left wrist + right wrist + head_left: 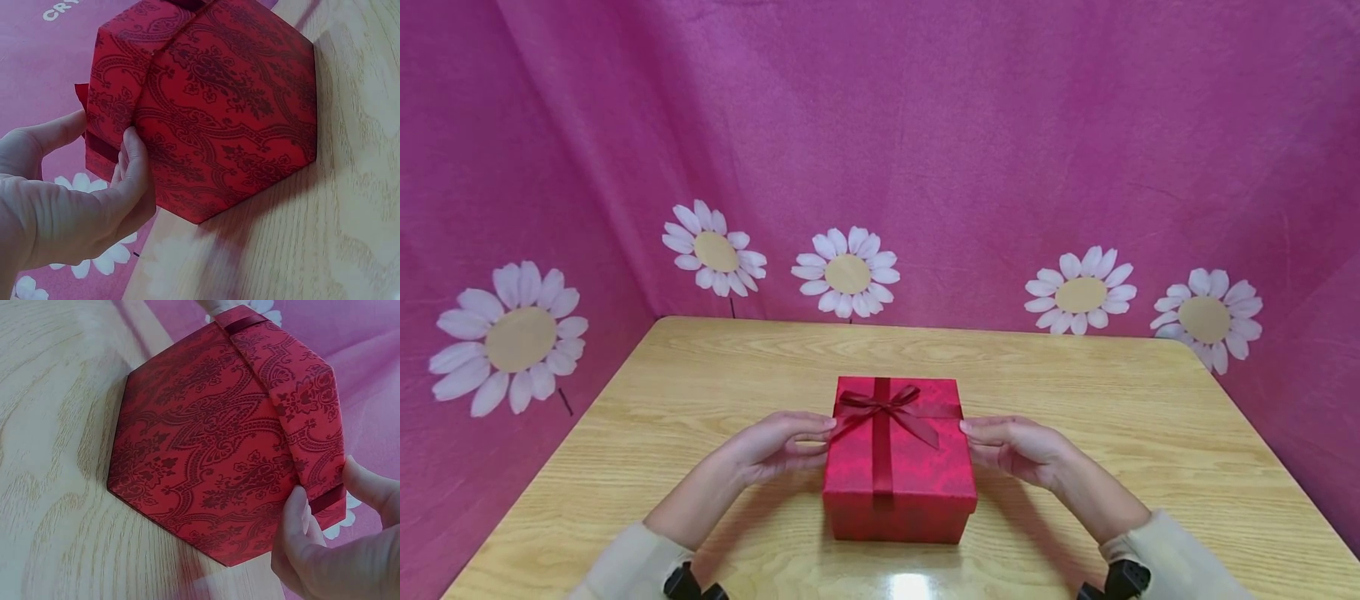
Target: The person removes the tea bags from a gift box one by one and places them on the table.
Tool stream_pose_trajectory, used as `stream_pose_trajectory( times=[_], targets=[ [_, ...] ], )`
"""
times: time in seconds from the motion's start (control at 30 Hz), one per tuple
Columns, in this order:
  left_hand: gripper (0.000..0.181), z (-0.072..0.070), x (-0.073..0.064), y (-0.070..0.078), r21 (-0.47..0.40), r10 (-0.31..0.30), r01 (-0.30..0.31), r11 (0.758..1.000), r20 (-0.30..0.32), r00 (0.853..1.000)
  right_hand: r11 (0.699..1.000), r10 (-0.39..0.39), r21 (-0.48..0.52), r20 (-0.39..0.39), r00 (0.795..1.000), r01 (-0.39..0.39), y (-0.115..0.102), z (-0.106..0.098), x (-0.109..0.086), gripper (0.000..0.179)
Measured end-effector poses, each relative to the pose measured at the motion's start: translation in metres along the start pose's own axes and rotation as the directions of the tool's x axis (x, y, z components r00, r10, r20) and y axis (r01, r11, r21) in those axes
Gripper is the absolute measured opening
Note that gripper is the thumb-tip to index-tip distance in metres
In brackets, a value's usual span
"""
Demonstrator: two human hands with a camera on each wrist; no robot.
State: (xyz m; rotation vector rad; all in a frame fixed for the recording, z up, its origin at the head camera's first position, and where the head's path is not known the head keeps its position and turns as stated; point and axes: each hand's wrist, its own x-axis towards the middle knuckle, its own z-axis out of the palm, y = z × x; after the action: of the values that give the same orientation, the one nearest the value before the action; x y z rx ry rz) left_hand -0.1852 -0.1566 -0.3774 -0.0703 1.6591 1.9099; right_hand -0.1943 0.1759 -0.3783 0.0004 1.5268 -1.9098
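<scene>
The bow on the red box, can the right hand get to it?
Probably yes. The bow lies uncovered on top of the lid, and the right hand pinches the lid's side edge, with nothing between them. It might need to let go first.

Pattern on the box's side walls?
Dark, paisley-like scrollwork on the red box; it shows best in the right wrist view.

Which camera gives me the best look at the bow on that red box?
The head view: looking down on the lid, it shows the whole bow, tails and all. The left wrist view shows at most a tail tip; the right wrist view shows no bow, only ribbon bands on the lid's side.
</scene>
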Motion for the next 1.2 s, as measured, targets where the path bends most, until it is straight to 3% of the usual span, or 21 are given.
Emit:
stream_pose_trajectory(
  times=[0.37,0.7,0.93,1.13,1.2],
  targets=[
    [0.043,-0.001,-0.001,0.003,0.012,-0.004,0.004,1.000,-0.038,0.999,1.000,-0.005,0.001,0.008,1.000,0.005,-0.001,0.001,-0.001,0.068],
    [0.043,-0.001,-0.002,0.003,0.018,0.006,-0.005,1.000,-0.032,0.999,1.000,-0.009,0.018,0.021,1.000,0.009,-0.002,0.001,-0.001,0.057],
    [0.039,0.000,-0.003,0.007,0.000,0.002,-0.002,1.000,-0.038,0.999,1.000,-0.008,0.024,0.017,1.000,0.008,-0.005,0.002,-0.003,0.064],
    [0.033,0.001,-0.003,0.010,-0.011,0.019,-0.019,1.000,-0.019,1.000,0.999,-0.007,0.043,0.037,0.999,0.005,-0.008,0.002,-0.007,0.014],
    [0.029,0.001,-0.003,0.010,-0.008,0.026,-0.026,1.000,-0.014,1.000,0.999,-0.003,0.043,0.035,0.999,0.001,-0.009,0.002,-0.007,0.009]
  ],
)
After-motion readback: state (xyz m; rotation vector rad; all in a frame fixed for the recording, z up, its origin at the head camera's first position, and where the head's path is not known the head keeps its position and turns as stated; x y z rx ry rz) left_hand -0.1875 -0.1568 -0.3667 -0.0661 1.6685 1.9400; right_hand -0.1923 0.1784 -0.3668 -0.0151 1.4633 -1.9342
